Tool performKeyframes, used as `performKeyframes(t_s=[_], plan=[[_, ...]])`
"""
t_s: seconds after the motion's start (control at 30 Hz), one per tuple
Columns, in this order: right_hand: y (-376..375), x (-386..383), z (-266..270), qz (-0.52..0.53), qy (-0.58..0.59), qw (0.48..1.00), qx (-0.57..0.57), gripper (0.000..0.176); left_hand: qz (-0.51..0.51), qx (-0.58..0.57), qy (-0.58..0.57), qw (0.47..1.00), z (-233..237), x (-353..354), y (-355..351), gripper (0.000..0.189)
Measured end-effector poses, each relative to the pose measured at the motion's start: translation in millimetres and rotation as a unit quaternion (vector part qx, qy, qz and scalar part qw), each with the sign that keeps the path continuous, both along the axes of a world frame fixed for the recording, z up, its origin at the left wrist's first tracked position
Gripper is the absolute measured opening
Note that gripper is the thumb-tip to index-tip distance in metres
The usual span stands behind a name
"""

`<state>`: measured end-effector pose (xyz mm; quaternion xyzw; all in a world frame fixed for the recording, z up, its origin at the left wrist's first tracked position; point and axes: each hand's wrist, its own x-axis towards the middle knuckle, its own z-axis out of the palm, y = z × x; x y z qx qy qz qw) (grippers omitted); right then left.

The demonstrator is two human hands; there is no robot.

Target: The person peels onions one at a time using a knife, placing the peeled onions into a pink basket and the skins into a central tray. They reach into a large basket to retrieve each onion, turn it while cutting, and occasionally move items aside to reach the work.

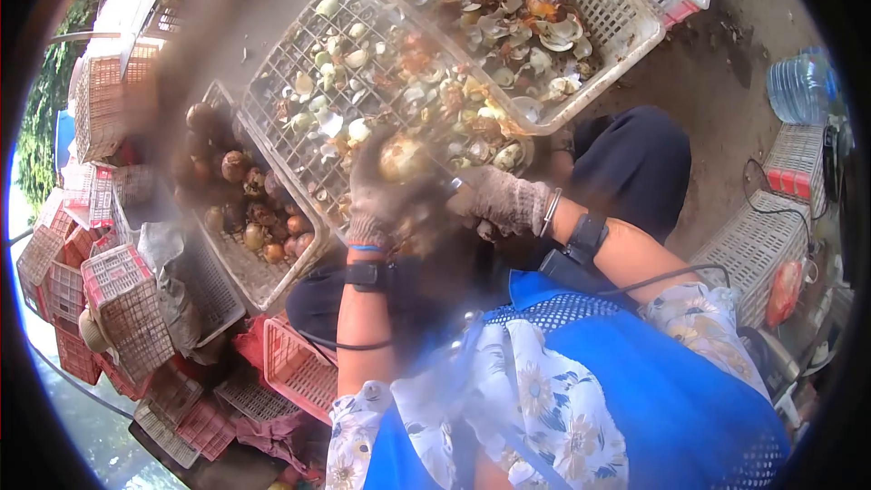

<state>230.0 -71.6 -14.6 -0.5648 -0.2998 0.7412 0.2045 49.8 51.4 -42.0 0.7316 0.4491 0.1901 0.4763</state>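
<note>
My left hand (374, 195), in a brown knit glove, is closed around a pale yellow onion (404, 158). Close beside it, my right hand (504, 200), gloved the same way, grips a small tool with a shiny metal part (455, 184); the blur leaves me unable to tell its kind. Beneath and beyond both hands lies a white plastic grid (272, 82) strewn with onion peels and onion pieces. To the left, a crate (263, 295) holds several brown and reddish onions (254, 183).
A white crate (626, 59) of peels and scraps stands at the far side. Stacked red and white crates (127, 295) fill the left. At right are a large water bottle (798, 89), a light crate (758, 240) and a black cable (671, 274).
</note>
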Motion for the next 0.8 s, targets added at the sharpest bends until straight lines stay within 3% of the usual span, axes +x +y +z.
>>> performKeyframes(t_s=[0.07,0.13,0.17,0.2,0.27,0.3,0.33,0.37,0.4,0.47,0.5,0.53,0.6,0.63,0.67,0.73,0.77,0.8], plan=[[-12.4,2.0,-42.2,-0.045,0.136,0.985,0.092,0.011,-0.02,-0.005,0.009,1.0,3.1,5.5,4.3,0.088],[-14.6,-0.7,-41.4,-0.077,0.159,0.975,0.137,0.011,-0.056,-0.007,-0.008,0.998,2.8,14.9,6.5,0.088],[-12.4,-2.9,-18.9,-0.086,0.092,0.989,0.072,0.011,-0.064,0.071,0.015,0.995,-5.1,13.9,6.3,0.088],[-9.1,-2.9,0.6,-0.096,0.024,0.995,0.005,0.012,-0.065,0.075,0.012,0.995,-3.6,16.8,7.4,0.088],[-6.1,-3.9,6.4,-0.09,-0.022,0.996,0.017,0.012,-0.033,-0.04,-0.01,0.999,-1.6,13.4,5.1,0.088],[-3.5,0.0,-6.3,0.043,-0.082,0.986,0.137,0.01,-0.061,0.022,0.023,0.998,0.5,13.3,8.0,0.089],[-3.7,3.3,-23.2,0.17,-0.138,0.943,0.251,0.01,-0.049,-0.04,0.013,0.998,2.8,12.5,7.8,0.09],[-6.3,8.0,-57.3,0.296,-0.34,0.738,0.501,0.019,-0.052,-0.022,0.018,0.998,1.5,11.5,6.7,0.091],[-2.6,11.5,-53.3,0.295,-0.344,0.737,0.502,0.019,-0.055,0.001,0.02,0.998,0.2,13.0,9.8,0.091],[-2.2,15.2,-39.2,0.43,-0.449,0.591,0.514,0.018,-0.051,0.014,0.023,0.998,-5.3,11.5,7.7,0.091],[3.9,16.6,2.0,0.46,-0.42,0.642,0.447,0.014,-0.047,0.031,0.026,0.998,-4.2,12.2,9.4,0.091],[7.4,16.7,0.9,0.461,-0.421,0.641,0.447,0.014,-0.046,0.032,0.025,0.998,-3.3,12.8,13.3,0.091],[4.0,11.5,-10.6,0.555,-0.448,0.526,0.464,0.014,-0.052,-0.004,0.011,0.999,-2.3,12.2,10.3,0.091],[-2.3,11.0,-22.9,0.431,-0.436,0.601,0.513,0.015,-0.062,0.031,0.02,0.997,-6.8,11.1,13.7,0.09],[-8.4,1.6,-46.0,0.434,-0.432,0.605,0.509,0.015,-0.05,0.018,0.014,0.998,-10.5,8.6,14.8,0.087],[-19.0,-15.5,-85.0,0.2,-0.402,0.819,0.358,0.015,-0.034,-0.005,-0.014,0.999,-11.1,9.4,15.1,0.082],[-20.2,-19.6,-65.9,0.293,-0.484,0.691,0.45,0.018,-0.047,0.002,-0.033,0.998,-9.9,8.4,17.1,0.075],[-19.5,-27.5,-68.4,0.293,-0.486,0.689,0.451,0.018,-0.047,0.004,-0.035,0.998,-7.4,6.3,17.7,0.075]])
